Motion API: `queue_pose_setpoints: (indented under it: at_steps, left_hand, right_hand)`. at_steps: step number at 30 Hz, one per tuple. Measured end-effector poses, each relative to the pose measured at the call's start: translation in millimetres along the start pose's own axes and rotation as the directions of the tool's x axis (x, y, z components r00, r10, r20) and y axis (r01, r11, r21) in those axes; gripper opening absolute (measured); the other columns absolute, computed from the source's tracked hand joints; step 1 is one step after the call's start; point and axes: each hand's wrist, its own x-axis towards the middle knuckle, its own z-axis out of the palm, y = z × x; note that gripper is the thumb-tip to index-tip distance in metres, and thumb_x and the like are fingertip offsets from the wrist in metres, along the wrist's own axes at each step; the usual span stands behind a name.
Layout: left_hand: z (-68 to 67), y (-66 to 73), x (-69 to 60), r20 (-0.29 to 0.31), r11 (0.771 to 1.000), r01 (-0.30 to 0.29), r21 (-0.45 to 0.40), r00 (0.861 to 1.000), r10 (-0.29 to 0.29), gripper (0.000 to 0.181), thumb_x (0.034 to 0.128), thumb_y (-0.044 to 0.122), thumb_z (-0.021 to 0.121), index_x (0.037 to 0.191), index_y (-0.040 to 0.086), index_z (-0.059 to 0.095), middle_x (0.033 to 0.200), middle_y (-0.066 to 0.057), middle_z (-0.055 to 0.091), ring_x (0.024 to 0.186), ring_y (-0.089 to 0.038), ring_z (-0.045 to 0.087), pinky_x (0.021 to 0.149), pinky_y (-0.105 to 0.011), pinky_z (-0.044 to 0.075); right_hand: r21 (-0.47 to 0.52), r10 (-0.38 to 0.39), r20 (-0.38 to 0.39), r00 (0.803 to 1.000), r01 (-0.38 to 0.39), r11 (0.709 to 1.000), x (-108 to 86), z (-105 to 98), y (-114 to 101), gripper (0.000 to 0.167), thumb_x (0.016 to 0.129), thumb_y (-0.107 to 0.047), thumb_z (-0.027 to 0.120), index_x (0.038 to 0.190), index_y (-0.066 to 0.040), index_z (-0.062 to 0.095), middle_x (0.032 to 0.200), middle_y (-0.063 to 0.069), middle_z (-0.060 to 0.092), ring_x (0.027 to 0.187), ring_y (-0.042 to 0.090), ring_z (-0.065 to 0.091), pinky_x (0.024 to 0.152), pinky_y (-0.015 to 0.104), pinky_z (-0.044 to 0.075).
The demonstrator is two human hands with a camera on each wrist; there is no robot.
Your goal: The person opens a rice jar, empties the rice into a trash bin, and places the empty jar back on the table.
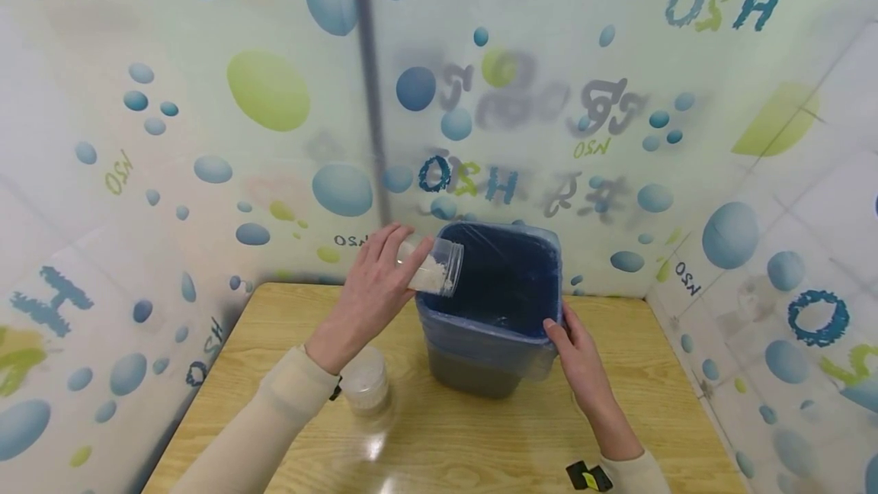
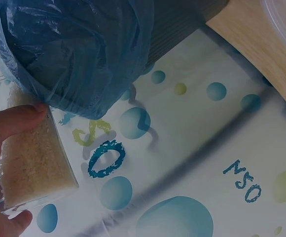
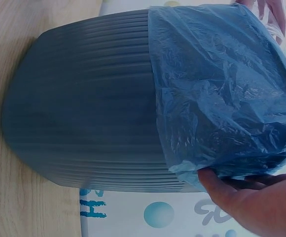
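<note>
A clear jar (image 1: pixel 430 268) of white, rice-like grains lies tipped on its side in my left hand (image 1: pixel 379 274), its mouth over the left rim of a grey bin. The left wrist view shows the grains (image 2: pixel 34 160) filling much of the jar, with the thumb across it. A blue bag (image 1: pixel 480 330) lines the bin (image 1: pixel 473 376) and folds down over its outside. My right hand (image 1: pixel 583 360) grips the bin's right rim, thumb on the bag; in the right wrist view the thumb of that hand (image 3: pixel 251 197) presses the bag's edge (image 3: pixel 207 98).
A second clear round container (image 1: pixel 365 380) stands on the wooden table (image 1: pixel 439 441), left of the bin and beside my left forearm. Behind the table hangs a curtain (image 1: pixel 274 158) printed with blue and green dots. A black strap (image 1: pixel 588 476) is near my right sleeve.
</note>
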Motion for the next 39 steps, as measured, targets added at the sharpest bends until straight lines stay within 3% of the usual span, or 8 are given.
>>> queue_pose_setpoints:
  at_steps: [3, 12, 31, 39]
  left_hand:
    - [0.3, -0.1, -0.1, -0.01, 1.0, -0.003, -0.006, 1.0, 0.003, 0.093, 0.0615, 0.018, 0.102, 0.143, 0.012, 0.056, 0.141, -0.024, 0.05, 0.134, -0.043, 0.045, 0.109, -0.055, 0.044]
    - [0.0, 0.7, -0.7, -0.018, 1.0, -0.003, -0.007, 1.0, 0.003, 0.09, 0.0635, 0.012, 0.1, 0.142, 0.012, 0.057, 0.142, -0.024, 0.049, 0.136, -0.043, 0.043, 0.11, -0.057, 0.043]
    - [0.5, 1.5, -1.5, -0.011, 1.0, -0.009, 0.001, 1.0, 0.009, 0.088, 0.0677, 0.005, 0.095, 0.146, 0.012, 0.055, 0.144, -0.024, 0.048, 0.139, -0.044, 0.041, 0.111, -0.058, 0.04]
    - [-0.3, 2.3, -1.4, -0.016, 1.0, -0.013, 0.008, 1.0, 0.013, 0.087, 0.0685, 0.002, 0.093, 0.146, 0.013, 0.055, 0.145, -0.024, 0.048, 0.14, -0.043, 0.041, 0.113, -0.059, 0.039]
  right_hand:
    - [0.003, -0.008, -0.003, 1.0, 0.008, 1.0, -0.3, 0.1, 0.6, 0.065, 0.112, -0.03, 0.046, 0.163, 0.002, 0.02, 0.167, 0.022, 0.026, 0.152, 0.036, 0.029, 0.1, 0.005, 0.033]
    - [0.012, -0.008, -0.005, 1.0, 0.008, 1.0, 0.9, 0.9, 1.6, 0.065, 0.111, -0.03, 0.046, 0.163, 0.0, 0.021, 0.167, 0.021, 0.027, 0.152, 0.033, 0.029, 0.097, 0.002, 0.032]
    - [0.019, -0.007, -0.011, 1.0, 0.007, 1.0, 0.3, 1.4, 1.8, 0.065, 0.111, -0.03, 0.046, 0.163, 0.001, 0.02, 0.167, 0.021, 0.027, 0.152, 0.033, 0.028, 0.097, 0.001, 0.032]
    - [0.011, -0.002, -0.021, 1.0, 0.002, 1.0, -0.3, 1.9, 1.1, 0.064, 0.111, -0.029, 0.047, 0.163, 0.0, 0.022, 0.166, 0.02, 0.028, 0.151, 0.032, 0.03, 0.102, 0.007, 0.033]
